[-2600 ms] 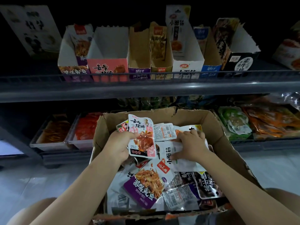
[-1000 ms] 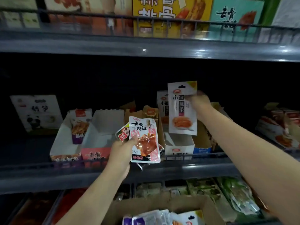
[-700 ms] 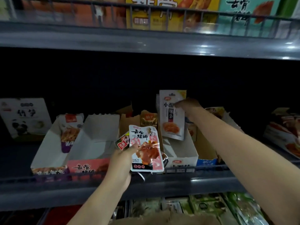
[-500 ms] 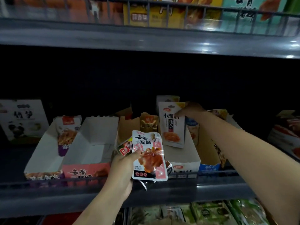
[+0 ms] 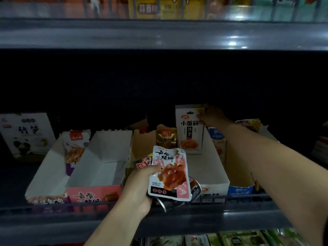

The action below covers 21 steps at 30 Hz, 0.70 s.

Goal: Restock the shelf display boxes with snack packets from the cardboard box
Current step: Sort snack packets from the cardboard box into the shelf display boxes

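Lower now than half a second ago, my right hand (image 5: 212,115) pinches the white packet (image 5: 190,128) by its top corner, standing it at the back of the white display box (image 5: 209,173). My left hand (image 5: 140,183) grips a pink packet (image 5: 169,173) and others in front of the shelf (image 5: 230,215).
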Tool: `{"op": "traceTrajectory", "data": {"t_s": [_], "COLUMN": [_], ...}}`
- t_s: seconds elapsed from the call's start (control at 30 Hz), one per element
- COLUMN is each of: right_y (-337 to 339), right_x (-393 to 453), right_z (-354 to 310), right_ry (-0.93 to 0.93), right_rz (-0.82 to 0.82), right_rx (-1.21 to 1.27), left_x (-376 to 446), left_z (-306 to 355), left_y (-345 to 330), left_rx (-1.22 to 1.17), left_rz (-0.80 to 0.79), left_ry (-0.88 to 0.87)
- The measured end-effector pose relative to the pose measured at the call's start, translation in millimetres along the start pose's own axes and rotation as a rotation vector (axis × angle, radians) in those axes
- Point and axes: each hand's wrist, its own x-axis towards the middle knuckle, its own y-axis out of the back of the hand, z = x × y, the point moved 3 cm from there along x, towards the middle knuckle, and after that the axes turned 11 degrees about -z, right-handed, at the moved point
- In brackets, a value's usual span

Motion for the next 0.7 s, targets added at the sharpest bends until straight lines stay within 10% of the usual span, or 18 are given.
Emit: {"op": "traceTrajectory", "data": {"t_s": [0.7], "right_y": [-10.2], "right_x": [-32.3], "right_z": [7.4], "right_ry": [0.125], "right_rz": [0.159], "right_rx": [0.132], "left_x": [-2.2], "left_z": [2.0], "left_y": [2.2], "left_rx": [-0.018], "left_rz": [-0.005], "left_ry": [0.012]}}
